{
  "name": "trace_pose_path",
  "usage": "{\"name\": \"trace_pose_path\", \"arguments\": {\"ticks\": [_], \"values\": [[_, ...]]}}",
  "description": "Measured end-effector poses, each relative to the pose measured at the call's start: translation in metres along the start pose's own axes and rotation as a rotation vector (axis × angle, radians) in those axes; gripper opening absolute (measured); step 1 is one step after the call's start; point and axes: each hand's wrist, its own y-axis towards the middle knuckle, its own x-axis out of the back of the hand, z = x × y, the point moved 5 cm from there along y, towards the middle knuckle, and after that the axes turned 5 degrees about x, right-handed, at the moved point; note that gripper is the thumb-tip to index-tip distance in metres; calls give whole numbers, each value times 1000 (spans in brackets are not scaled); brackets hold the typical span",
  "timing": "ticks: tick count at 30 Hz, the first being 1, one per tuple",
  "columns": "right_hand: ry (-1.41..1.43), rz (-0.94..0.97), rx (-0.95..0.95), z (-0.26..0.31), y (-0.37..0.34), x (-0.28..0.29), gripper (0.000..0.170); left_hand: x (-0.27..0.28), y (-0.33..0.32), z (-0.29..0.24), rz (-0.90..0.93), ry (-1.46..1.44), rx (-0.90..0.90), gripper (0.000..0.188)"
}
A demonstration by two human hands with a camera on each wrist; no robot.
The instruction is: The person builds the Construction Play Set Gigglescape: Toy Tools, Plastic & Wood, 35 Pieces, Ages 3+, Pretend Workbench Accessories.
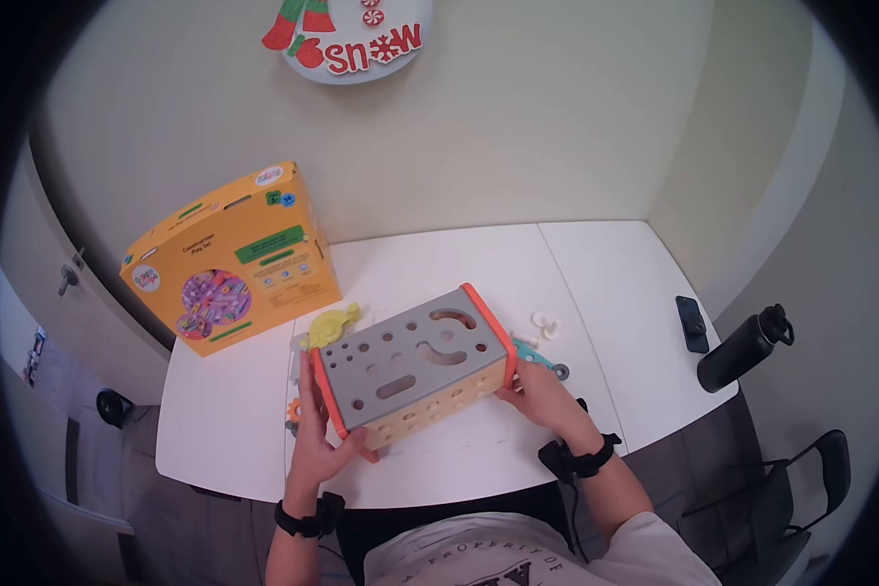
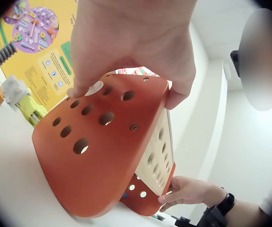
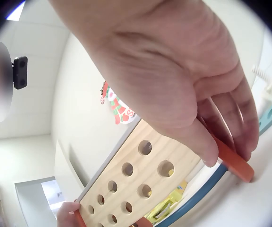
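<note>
A toolbox-like block with a grey slotted top [image 1: 410, 356], a pale wooden side [image 3: 140, 175] full of round holes and red end panels [image 2: 98, 142] is held between both hands. My left hand [image 1: 321, 441] grips the left end panel, thumb on the near side and fingers over the far side; in the left wrist view that hand [image 2: 136, 42] spans the panel's edge. At the right end, my right hand [image 1: 547, 396] holds the lower part of the other panel. The right wrist view shows this hand [image 3: 173, 75] with its fingers around the red panel's edge.
An orange box [image 1: 234, 269] stands at the table's back left. Yellow-green pieces [image 1: 332, 324], a teal strip [image 1: 532, 355] and white pieces [image 1: 546, 325] lie behind or beside the block. A phone [image 1: 692, 324] and black bottle [image 1: 742, 350] are at the right.
</note>
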Motion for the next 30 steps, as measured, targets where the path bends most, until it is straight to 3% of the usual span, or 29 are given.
{"name": "trace_pose_path", "arguments": {"ticks": [4, 7, 11, 14, 17, 20, 23, 26, 30], "values": [[-130, 73, -72, -11, 2, -3, 27, 1, 1, 8, 5, -41, -36, 121], [-57, 0, -63, -24, 5, -6, 26, 0, 2, 4, -2, -56, 5, 128], [-44, -68, -88, -20, 7, -2, 27, 9, -2, 2, -9, 154, 36, 135], [-19, -101, -109, 2, 5, 7, 33, 28, -5, -17, -18, 442, 12, 120], [-56, -94, -120, 4, 4, 9, 33, 47, -7, -19, -3, 402, 177, 100], [-66, -94, -117, 11, 4, 11, 33, 48, -7, -24, 7, 475, 252, 92], [-37, -104, -79, 6, 5, 10, 32, 37, -8, -16, 39, 348, 311, 104], [-30, -64, -77, -6, 6, 5, 36, 31, -9, -20, 74, 390, 170, 121], [-38, -58, -60, -32, 6, -7, 34, 12, -6, -20, 144, 303, 167, 134]]}}
